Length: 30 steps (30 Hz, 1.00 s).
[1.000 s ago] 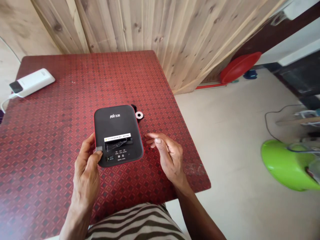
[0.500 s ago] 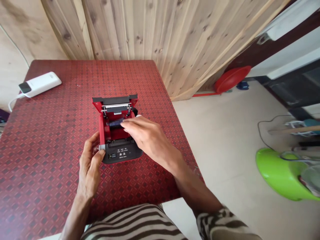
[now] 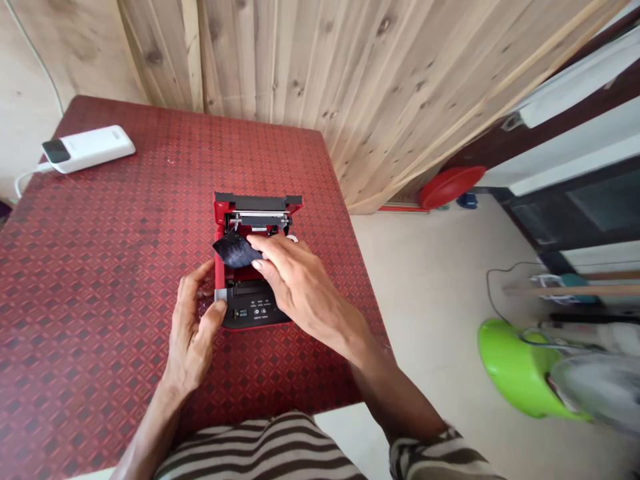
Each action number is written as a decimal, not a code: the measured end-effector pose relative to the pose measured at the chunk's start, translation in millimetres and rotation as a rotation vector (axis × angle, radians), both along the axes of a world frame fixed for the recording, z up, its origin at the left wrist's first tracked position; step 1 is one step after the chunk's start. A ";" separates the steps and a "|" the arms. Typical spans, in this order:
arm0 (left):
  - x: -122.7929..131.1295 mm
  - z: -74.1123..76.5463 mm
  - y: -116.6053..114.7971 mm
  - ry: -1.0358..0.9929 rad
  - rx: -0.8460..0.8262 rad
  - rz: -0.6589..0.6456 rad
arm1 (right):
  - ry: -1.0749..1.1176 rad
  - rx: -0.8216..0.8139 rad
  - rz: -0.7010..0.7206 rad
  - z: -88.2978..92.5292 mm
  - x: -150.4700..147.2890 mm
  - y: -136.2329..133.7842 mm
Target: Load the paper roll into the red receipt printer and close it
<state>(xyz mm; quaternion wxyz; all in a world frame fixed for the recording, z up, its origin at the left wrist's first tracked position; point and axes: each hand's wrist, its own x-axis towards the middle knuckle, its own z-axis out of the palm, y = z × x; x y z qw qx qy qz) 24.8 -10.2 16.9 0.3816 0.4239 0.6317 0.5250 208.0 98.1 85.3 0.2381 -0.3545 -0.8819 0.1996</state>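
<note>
A small red and black label printer point(image 3: 253, 310) stands on the table with its lid point(image 3: 260, 203) tipped up and back. My left hand point(image 3: 193, 327) grips its left front corner, thumb on top and fingers along the side. Between the thumb and fingers of my right hand point(image 3: 305, 280) is a dark blue cloth point(image 3: 235, 251), its loose end spread over the printer's inner bay and left wall. The cloth and my right hand hide most of the bay and the printer's right side.
A white power bank point(image 3: 95, 148) with a cable lies at the table's point(image 3: 125, 267) far left. Wooden boards point(image 3: 300, 60) rise behind the table. On the floor to the right are a green plastic tub point(image 3: 505, 367) and a red basin point(image 3: 450, 188).
My right hand has lifted the cloth from inside the bay, so more of it shows above the left wall. My left hand keeps its hold. The camera view has shifted slightly.
</note>
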 end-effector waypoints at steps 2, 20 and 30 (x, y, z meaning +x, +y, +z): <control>-1.0 -1.1 -0.6 0.019 -0.012 0.000 | 0.079 -0.053 0.007 0.6 6.7 -0.5; -2.5 -1.4 2.1 -0.008 0.052 -0.029 | -0.765 -0.086 0.136 23.9 -46.3 29.2; -7.8 -2.5 1.4 -0.002 0.043 -0.057 | -0.162 -0.083 0.005 23.7 2.2 20.7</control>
